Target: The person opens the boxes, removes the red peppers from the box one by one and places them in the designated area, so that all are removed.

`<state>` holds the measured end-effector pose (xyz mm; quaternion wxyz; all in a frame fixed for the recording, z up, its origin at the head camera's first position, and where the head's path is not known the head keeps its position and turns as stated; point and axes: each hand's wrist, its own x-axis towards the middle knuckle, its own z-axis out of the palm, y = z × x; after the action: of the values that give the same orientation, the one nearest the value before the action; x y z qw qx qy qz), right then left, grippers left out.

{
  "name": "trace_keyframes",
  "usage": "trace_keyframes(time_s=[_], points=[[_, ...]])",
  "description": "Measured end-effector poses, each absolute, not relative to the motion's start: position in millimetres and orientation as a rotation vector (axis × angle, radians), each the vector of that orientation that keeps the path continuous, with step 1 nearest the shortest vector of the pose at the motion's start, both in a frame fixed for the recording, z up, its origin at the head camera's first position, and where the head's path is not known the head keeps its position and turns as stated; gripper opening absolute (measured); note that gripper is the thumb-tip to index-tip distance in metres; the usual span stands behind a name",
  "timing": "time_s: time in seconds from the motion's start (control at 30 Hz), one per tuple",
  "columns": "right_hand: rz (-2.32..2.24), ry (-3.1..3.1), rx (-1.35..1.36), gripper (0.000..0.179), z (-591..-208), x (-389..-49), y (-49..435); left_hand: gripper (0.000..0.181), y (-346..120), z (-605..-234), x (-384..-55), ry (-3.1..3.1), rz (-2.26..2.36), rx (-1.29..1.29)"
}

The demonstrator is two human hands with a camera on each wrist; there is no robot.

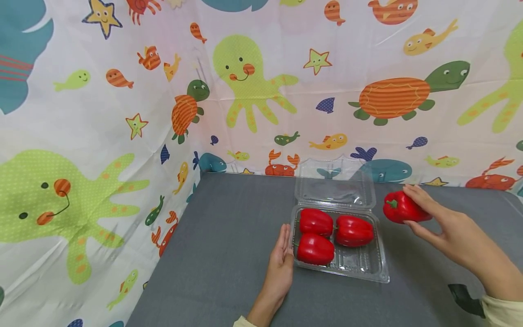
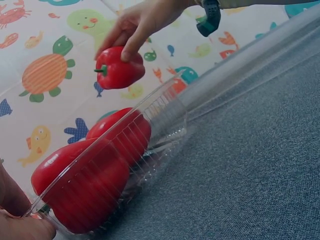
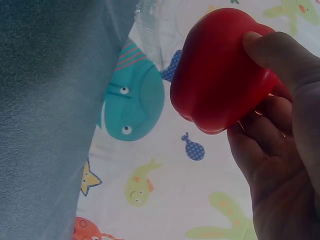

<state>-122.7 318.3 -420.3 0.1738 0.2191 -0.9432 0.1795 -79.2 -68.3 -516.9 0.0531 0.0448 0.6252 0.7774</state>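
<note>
"Two hands on my head feed, both sleeves (image 1: 504, 311) cropped at the frame. State the left grip."

"Left hand (image 1: 279, 261): fingers straight, against the left wall of the clear tray (image 1: 369, 262). My left wrist view cuts it off at the corner; I cannot tell whether the thumb pinches the rim."

"Tray contents?"

"Three red peppers (image 1: 316, 249), lying on their sides. From the left wrist I can make out only two."

"And the right grip?"

"Right hand (image 1: 455, 232) pinches a fourth pepper (image 1: 404, 207) between thumb and fingers, above the grey tabletop (image 1: 229, 245), right of the tray and apart from it. I find some fingertips hidden behind it."

"Beyond?"

"The raised lid (image 1: 333, 193), its transparent far edge hard to separate from the printed curtain (image 1: 261, 145)."
</note>
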Motion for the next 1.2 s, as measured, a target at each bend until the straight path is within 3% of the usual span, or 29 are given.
trace_keyframes(time_s=[1.2], points=[[0.500, -2.880, 0.582, 0.097, -454.6, -148.2, 326.2, 0.071, -68.2, -515.7, -80.8, 1.890, 2.357, 0.103]])
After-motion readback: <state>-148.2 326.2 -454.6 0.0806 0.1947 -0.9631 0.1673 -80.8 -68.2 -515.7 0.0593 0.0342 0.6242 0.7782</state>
